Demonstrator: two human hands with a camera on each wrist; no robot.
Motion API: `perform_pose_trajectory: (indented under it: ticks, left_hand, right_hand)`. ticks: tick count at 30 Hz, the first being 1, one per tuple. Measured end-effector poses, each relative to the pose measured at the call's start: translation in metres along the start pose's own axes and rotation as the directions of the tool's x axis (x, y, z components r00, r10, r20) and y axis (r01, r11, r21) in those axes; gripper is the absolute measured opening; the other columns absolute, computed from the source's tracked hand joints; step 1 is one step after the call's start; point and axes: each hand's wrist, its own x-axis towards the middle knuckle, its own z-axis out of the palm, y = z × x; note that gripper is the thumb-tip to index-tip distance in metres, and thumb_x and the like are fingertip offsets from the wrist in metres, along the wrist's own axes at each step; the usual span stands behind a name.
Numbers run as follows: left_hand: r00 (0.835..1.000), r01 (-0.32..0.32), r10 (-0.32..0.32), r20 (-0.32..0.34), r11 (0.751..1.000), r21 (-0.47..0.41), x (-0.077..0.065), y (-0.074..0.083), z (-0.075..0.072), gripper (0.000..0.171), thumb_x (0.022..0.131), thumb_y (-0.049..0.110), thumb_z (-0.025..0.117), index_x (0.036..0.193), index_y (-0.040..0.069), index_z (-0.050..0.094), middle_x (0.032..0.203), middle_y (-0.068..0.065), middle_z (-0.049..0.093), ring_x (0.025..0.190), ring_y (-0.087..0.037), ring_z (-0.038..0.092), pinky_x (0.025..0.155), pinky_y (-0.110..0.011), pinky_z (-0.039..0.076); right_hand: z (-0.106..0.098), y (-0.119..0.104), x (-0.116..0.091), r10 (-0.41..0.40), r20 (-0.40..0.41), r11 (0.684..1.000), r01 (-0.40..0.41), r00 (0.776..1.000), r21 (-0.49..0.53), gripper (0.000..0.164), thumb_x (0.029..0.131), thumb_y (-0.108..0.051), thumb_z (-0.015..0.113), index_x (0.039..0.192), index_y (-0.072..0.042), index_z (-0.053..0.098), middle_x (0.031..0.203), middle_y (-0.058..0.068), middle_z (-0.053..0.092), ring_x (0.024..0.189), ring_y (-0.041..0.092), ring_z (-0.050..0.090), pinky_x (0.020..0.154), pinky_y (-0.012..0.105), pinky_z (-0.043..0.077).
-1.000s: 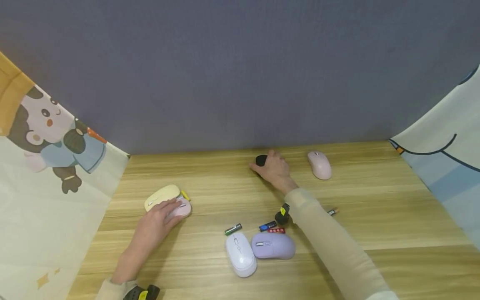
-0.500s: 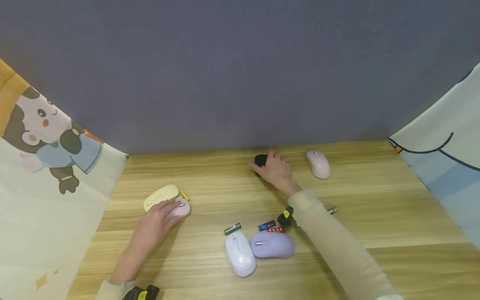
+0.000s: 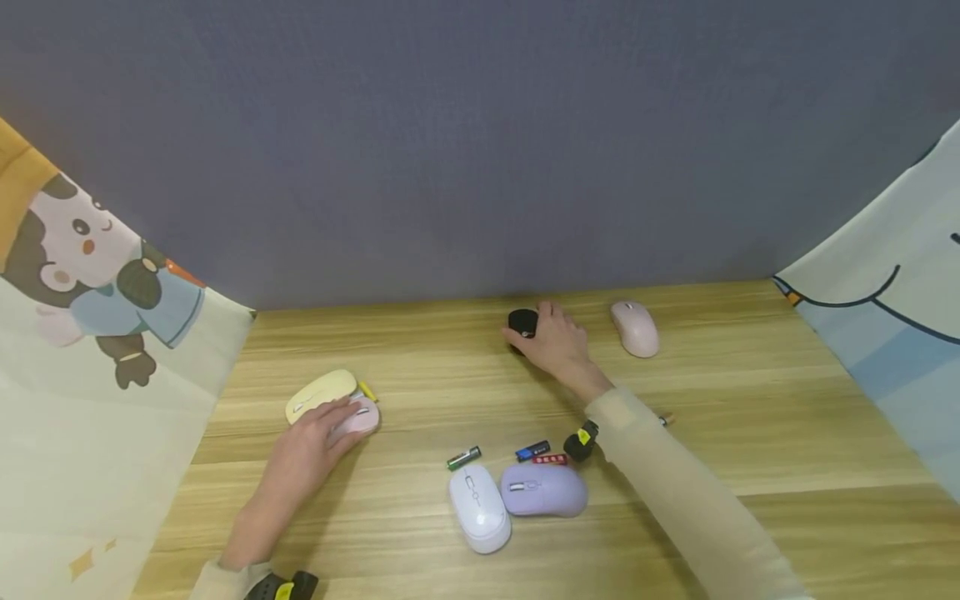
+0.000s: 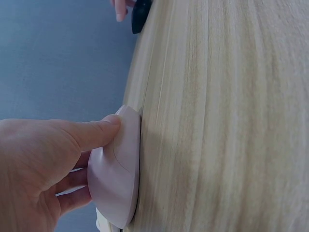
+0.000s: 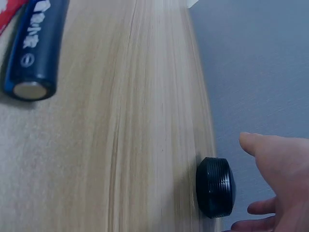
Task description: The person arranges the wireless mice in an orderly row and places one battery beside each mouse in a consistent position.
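Observation:
My left hand (image 3: 303, 454) grips a small pink mouse (image 3: 365, 418) on the table, thumb on one side and fingers on the other; the pink mouse (image 4: 116, 181) stands close over the wood in the left wrist view. Against it lies a yellow mouse (image 3: 322, 392), partly behind my fingers. At the back of the table my right hand (image 3: 557, 343) is over the right side of a black mouse (image 3: 522, 322), its thumb and fingers spread. The right wrist view shows the thumb apart from the ribbed side of the black mouse (image 5: 216, 187).
Nearer the front sit a white mouse (image 3: 480, 510) and a purple mouse (image 3: 547, 492), with green (image 3: 463, 458), blue (image 3: 532, 452) and red (image 3: 550, 460) batteries behind them. Another pink mouse (image 3: 635, 329) lies at the back right. A grey wall (image 3: 480, 167) borders the table's far edge.
My right hand has drawn slightly rightward off the black mouse, so more of its top and a pale mark show. The left hand stays on the pink mouse.

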Motion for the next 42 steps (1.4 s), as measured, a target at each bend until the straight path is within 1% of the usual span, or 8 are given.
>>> perform_pose_trajectory:
  ticks: [4, 8, 12, 20, 25, 30, 35, 42]
  left_hand:
    - [1.0, -0.001, 0.001, 0.001, 1.0, 0.004, 0.0, 0.001, -0.001, 0.046, 0.089, 0.019, 0.081, 0.131, 0.004, 0.069, 0.136, -0.021, 0.065, 0.124, -0.045, 0.062, 0.1, -0.064, 0.053]
    - [1.0, 0.014, -0.014, 0.008, 1.0, -0.004, 0.0, 0.0, -0.002, 0.045, 0.09, 0.019, 0.081, 0.131, 0.004, 0.069, 0.138, -0.02, 0.065, 0.124, -0.045, 0.061, 0.1, -0.065, 0.052]
    - [0.999, 0.027, -0.027, 0.017, 1.0, -0.007, -0.001, -0.002, -0.002, 0.045, 0.09, 0.019, 0.08, 0.132, 0.005, 0.069, 0.139, -0.02, 0.064, 0.125, -0.046, 0.061, 0.101, -0.065, 0.051]
    - [1.0, 0.018, -0.018, 0.004, 1.0, -0.005, 0.0, -0.004, -0.001, 0.045, 0.09, 0.019, 0.081, 0.131, 0.006, 0.07, 0.138, -0.02, 0.065, 0.124, -0.045, 0.061, 0.1, -0.065, 0.052]
    - [1.0, 0.018, -0.018, 0.003, 1.0, -0.003, 0.0, -0.005, 0.0, 0.045, 0.09, 0.019, 0.081, 0.131, 0.005, 0.07, 0.137, -0.02, 0.065, 0.124, -0.045, 0.061, 0.101, -0.065, 0.051]
    - [1.0, 0.012, -0.012, 0.001, 1.0, 0.006, 0.0, -0.005, 0.0, 0.045, 0.089, 0.019, 0.081, 0.13, 0.005, 0.07, 0.137, -0.021, 0.065, 0.123, -0.045, 0.062, 0.1, -0.064, 0.052]
    - [1.0, 0.013, -0.013, 0.003, 1.0, 0.006, -0.001, -0.005, 0.0, 0.045, 0.09, 0.019, 0.081, 0.131, 0.005, 0.07, 0.137, -0.021, 0.065, 0.123, -0.046, 0.062, 0.098, -0.065, 0.053]
    - [1.0, 0.022, -0.022, 0.015, 1.0, -0.002, -0.002, -0.004, -0.001, 0.045, 0.091, 0.02, 0.08, 0.131, 0.005, 0.069, 0.138, -0.02, 0.064, 0.124, -0.046, 0.061, 0.099, -0.065, 0.052]
  right_hand:
    - [-0.001, 0.005, -0.002, -0.018, -0.01, 1.0, 0.018, 1.0, 0.008, 0.095, 0.094, -0.069, 0.057, 0.152, 0.003, 0.039, 0.151, 0.029, 0.046, 0.135, 0.047, 0.05, 0.107, 0.067, 0.045]
    - [-0.003, 0.008, -0.007, -0.047, -0.027, 0.999, 0.047, 0.999, 0.008, 0.094, 0.094, -0.071, 0.056, 0.152, 0.001, 0.041, 0.15, 0.026, 0.048, 0.136, 0.045, 0.05, 0.107, 0.066, 0.046]
    - [-0.005, 0.011, -0.013, -0.075, -0.053, 0.997, 0.077, 0.996, 0.029, 0.092, 0.093, -0.069, 0.059, 0.15, 0.001, 0.044, 0.147, 0.026, 0.051, 0.134, 0.045, 0.051, 0.106, 0.064, 0.047]
    - [-0.01, 0.016, -0.025, -0.092, -0.077, 0.993, 0.098, 0.993, 0.073, 0.089, 0.092, -0.066, 0.064, 0.148, 0.001, 0.046, 0.146, 0.025, 0.052, 0.135, 0.043, 0.051, 0.115, 0.058, 0.042]
    - [-0.012, 0.018, -0.03, -0.132, -0.099, 0.987, 0.139, 0.986, 0.075, 0.087, 0.09, -0.063, 0.068, 0.146, 0.001, 0.049, 0.141, 0.026, 0.056, 0.129, 0.044, 0.055, 0.112, 0.057, 0.046]
    - [-0.013, 0.021, -0.036, -0.168, -0.095, 0.983, 0.175, 0.981, 0.061, 0.088, 0.091, -0.063, 0.069, 0.146, 0.002, 0.048, 0.138, 0.027, 0.056, 0.126, 0.044, 0.057, 0.111, 0.058, 0.046]
    - [-0.013, 0.024, -0.041, -0.22, -0.123, 0.973, 0.227, 0.968, 0.047, 0.085, 0.092, -0.059, 0.069, 0.145, 0.004, 0.049, 0.134, 0.028, 0.058, 0.119, 0.045, 0.06, 0.104, 0.057, 0.051]
    - [-0.012, 0.028, -0.05, -0.267, -0.161, 0.955, 0.283, 0.95, 0.09, 0.082, 0.092, -0.052, 0.074, 0.146, 0.004, 0.048, 0.135, 0.028, 0.057, 0.118, 0.044, 0.06, 0.1, 0.057, 0.054]
